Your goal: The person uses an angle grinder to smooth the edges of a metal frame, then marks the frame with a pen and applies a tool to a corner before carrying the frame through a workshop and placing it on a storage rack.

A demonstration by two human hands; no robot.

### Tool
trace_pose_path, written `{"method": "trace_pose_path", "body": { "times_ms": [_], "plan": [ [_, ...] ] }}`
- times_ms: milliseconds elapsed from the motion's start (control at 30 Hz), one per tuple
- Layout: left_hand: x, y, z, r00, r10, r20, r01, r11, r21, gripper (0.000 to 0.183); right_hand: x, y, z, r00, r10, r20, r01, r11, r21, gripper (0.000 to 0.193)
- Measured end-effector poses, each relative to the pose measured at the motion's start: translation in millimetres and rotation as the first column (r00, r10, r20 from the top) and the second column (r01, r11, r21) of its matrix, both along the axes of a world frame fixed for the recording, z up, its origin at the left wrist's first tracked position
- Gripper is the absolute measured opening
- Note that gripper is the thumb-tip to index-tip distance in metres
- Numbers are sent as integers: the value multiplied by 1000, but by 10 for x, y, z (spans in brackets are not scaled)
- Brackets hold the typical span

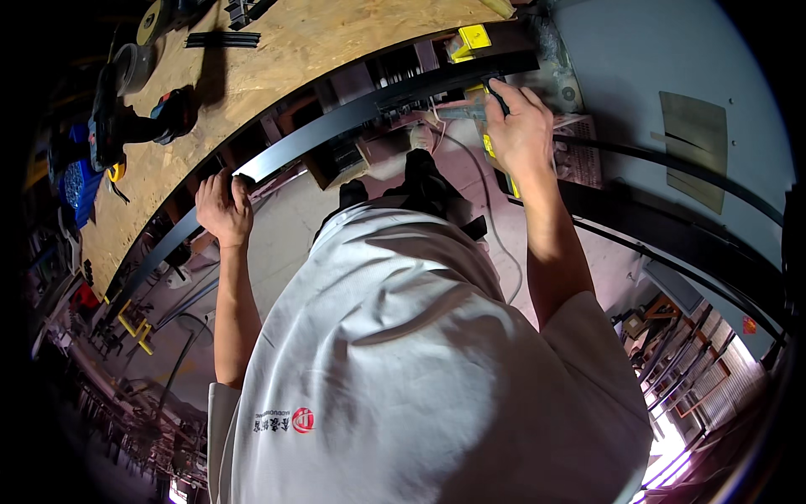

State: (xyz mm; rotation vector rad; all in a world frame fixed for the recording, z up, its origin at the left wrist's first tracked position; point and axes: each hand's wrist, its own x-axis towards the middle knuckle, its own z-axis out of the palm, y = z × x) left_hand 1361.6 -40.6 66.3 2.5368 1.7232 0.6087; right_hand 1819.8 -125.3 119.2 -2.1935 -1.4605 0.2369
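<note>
A long dark metal profile [306, 139] runs in front of me along the workbench edge, catching a bright sheen near its middle. My left hand [224, 208] is closed around it toward the left, thumb on the near side. A small black piece shows beside that thumb. Close to the profile's right end, my right hand [520, 126] is closed with curled fingers around something small and black, partly hidden by the palm. Its fingertips come near the profile's lower edge; whether they touch it I cannot tell.
On the wooden workbench [277, 50] lie a cordless drill [172, 113], black strips [222, 39] and a blue bin [77, 189]. Yellow brackets [472, 40] stand near the profile's right end. A grey machine panel [638, 50] is at right. A cable [483, 181] crosses the floor.
</note>
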Motion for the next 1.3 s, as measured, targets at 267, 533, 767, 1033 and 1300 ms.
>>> {"method": "trace_pose_path", "body": {
  "times_ms": [267, 533, 767, 1033, 1300],
  "plan": [
    [14, 2, 2, 1000, 10, -3, -10, 1000, -12, 29, 76, 38, 256, 988, 129, 82, -104, 961, -258, 29],
    [27, 8, 12, 1000, 14, -2, -14, 1000, -12, 26, 70, 33, 178, 995, 96, -8, -96, 993, -75, 30],
    [14, 2, -9, 1000, 26, 6, -26, 999, -23, 26, 158, 24, 173, 991, 120, -53, -127, 976, -174, 30],
    [28, 9, -5, 1000, 21, 20, -20, 1000, -16, 27, 187, -46, 156, 993, 104, -63, -112, 984, -135, 29],
    [49, 13, 12, 999, 21, 33, -20, 1000, -19, 28, 195, -15, 69, 988, 142, -55, -145, 988, -55, 29]
  ]
}}
